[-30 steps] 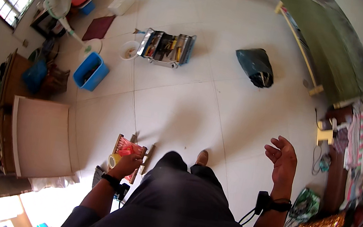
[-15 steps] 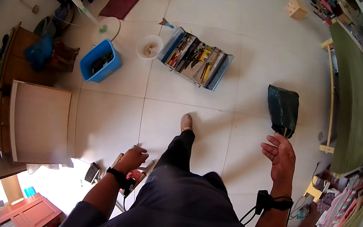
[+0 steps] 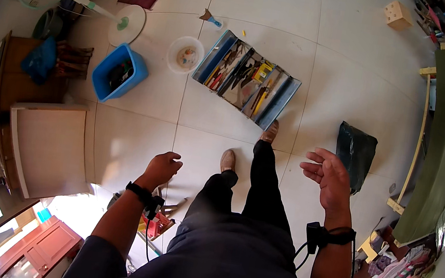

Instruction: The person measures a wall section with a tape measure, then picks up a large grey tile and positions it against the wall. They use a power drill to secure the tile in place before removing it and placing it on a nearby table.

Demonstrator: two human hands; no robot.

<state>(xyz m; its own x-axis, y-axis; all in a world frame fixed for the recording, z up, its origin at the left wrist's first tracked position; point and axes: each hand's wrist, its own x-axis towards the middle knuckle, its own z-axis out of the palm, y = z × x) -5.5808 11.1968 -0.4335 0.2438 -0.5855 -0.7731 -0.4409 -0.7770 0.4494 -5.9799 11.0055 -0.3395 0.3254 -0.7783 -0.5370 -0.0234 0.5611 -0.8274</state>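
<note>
My left hand (image 3: 161, 169) hangs in the air over the floor at the left of my legs, loosely bent with fingers apart and nothing in it. On the other side, my right hand (image 3: 328, 175) is held out palm up with its fingers spread, and it too holds nothing. It is nearest to a dark green plastic bag (image 3: 356, 151) lying on the floor. Ahead of my feet stands an opened blue metal toolbox (image 3: 247, 82) full of hand tools. The toe of my right shoe (image 3: 271, 130) is close to the toolbox's near corner.
Left of the toolbox are a white bowl (image 3: 185, 55), a blue plastic bin (image 3: 141, 72) and a standing fan (image 3: 128, 25). A scraper (image 3: 211, 18) lies beyond the bowl. A pale wooden box (image 3: 398, 15) stands far right, and a green-covered wooden frame (image 3: 443, 145) lines the right side.
I have stepped forward, so my right foot now shows beside the toolbox. Both hands have moved forward, and the left one has come clear of the stool-like thing below it.
</note>
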